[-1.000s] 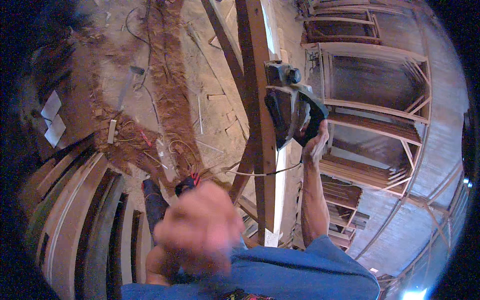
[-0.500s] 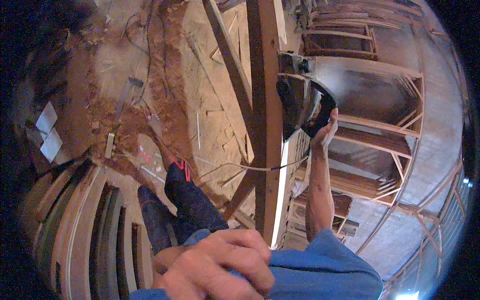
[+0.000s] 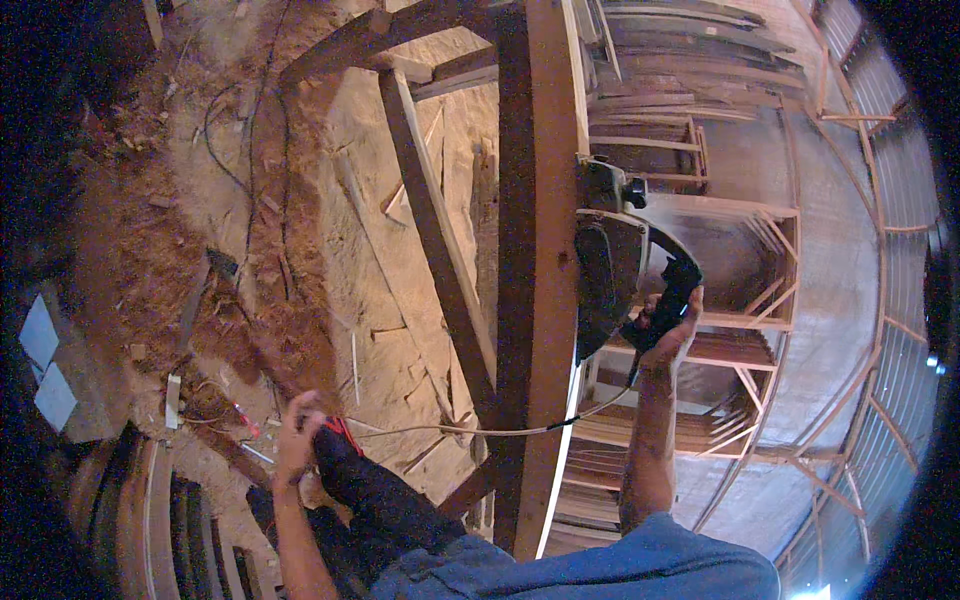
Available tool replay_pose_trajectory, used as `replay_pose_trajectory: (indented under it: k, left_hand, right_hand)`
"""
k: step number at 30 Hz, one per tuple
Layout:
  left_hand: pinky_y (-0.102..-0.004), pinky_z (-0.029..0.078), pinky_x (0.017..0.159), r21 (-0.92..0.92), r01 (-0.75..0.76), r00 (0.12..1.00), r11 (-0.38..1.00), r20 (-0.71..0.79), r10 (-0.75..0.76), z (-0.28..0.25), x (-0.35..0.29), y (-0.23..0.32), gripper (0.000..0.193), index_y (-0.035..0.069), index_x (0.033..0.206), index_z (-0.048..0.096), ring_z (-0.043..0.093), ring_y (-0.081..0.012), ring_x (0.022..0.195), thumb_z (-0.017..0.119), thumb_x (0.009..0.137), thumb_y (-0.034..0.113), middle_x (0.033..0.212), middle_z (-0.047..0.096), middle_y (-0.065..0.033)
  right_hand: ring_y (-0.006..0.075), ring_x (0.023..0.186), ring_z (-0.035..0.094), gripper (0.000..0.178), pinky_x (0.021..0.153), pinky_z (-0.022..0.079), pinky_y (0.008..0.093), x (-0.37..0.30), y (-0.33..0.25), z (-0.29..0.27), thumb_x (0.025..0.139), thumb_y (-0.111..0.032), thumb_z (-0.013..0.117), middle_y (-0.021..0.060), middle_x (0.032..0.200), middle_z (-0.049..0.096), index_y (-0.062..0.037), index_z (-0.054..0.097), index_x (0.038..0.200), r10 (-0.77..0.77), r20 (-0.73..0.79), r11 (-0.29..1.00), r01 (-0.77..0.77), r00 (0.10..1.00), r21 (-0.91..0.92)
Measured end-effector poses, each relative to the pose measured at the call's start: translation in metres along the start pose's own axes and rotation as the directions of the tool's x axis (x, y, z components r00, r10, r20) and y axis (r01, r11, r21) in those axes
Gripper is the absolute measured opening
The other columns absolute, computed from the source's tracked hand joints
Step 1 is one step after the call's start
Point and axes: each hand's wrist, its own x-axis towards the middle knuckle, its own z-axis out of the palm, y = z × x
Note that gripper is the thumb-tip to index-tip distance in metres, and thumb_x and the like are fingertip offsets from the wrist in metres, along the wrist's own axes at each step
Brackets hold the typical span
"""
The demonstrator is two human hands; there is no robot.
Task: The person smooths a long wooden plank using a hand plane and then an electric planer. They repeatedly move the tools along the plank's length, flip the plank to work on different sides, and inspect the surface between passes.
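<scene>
My right hand grips the black handle of a circular saw, which rests against the right side of a long dark wooden beam. The saw's thin cord trails left across the beam toward my leg. My left hand is down at my raised foot, fingers curled against a dark shoe with red trim; whether it grips the shoe is unclear. My dark trouser leg runs back toward my blue shirt.
A slanted brace joins the beam's frame over a sawdust-covered floor strewn with offcuts and loose cables. Curved wooden pieces are stacked at lower left. Wooden frames and racks stand to the right.
My left hand, close to the camera before, has dropped down to my shoe. The view has shifted so the beam and saw sit lower. My right hand stays on the saw.
</scene>
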Motion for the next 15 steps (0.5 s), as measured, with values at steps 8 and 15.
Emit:
replay_pose_trajectory:
  k: [8,15]
  left_hand:
    - [-0.0355,0.051,0.096,-0.046,0.152,0.965,0.987,-0.21,-0.158,-0.056,0.045,-0.126,0.042,0.007,0.139,0.057,0.064,-0.0209,0.106,0.063,0.103,0.026,0.125,0.063,-0.01]
    - [-0.036,0.052,0.094,0.003,0.303,0.903,0.953,-0.321,-0.286,-0.06,0.08,-0.128,0.042,0.008,0.14,0.055,0.063,-0.0213,0.104,0.062,0.104,0.029,0.131,0.057,-0.0099]
  right_hand:
    - [0.0134,0.051,0.051,0.059,0.048,0.043,0.0288,0.038,-0.025,0.05,0.102,-0.066,0.046,0.0016,0.067,0.056,-0.0117,0.064,0.116,-0.113,0.146,0.993,0.118,0.983,-0.026]
    - [0.0135,0.053,0.052,0.058,0.048,0.043,0.0283,0.079,-0.039,0.087,0.103,-0.065,0.045,0.0019,0.067,0.056,-0.0129,0.064,0.12,-0.148,0.132,0.987,0.154,0.98,-0.036]
